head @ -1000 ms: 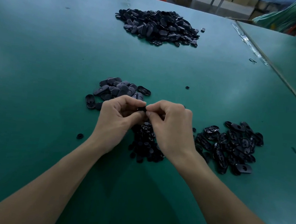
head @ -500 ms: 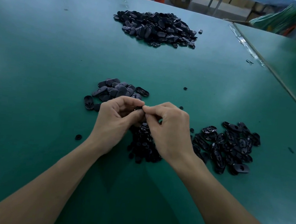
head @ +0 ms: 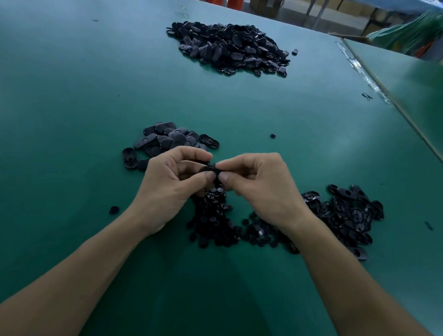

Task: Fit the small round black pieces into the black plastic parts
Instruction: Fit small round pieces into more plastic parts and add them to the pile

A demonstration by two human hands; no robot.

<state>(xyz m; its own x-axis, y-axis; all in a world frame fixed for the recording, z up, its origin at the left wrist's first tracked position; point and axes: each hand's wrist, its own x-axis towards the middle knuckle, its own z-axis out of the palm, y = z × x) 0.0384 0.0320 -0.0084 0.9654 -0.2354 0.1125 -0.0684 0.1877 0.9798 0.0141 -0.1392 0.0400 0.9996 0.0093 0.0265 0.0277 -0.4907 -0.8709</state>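
My left hand [head: 171,182] and my right hand [head: 263,189] meet above the green table, and both pinch one black oval plastic part [head: 212,171] between thumbs and forefingers. Whether a round piece sits in it is hidden by my fingers. Directly under my hands lies a heap of small round black pieces [head: 218,221]. A pile of oval parts [head: 169,139] sits just beyond my left hand. Another pile of oval parts with open slots [head: 345,215] lies to the right of my right hand.
A large heap of black parts [head: 232,47] lies far back on the green table [head: 59,98]. Single stray round pieces lie at the left [head: 114,209] and at mid-right [head: 272,136]. A second table [head: 425,87] adjoins on the right, with a taped seam between them.
My hands have drawn slightly apart, so the black part held between them shows more. Both keep their pinch on it.
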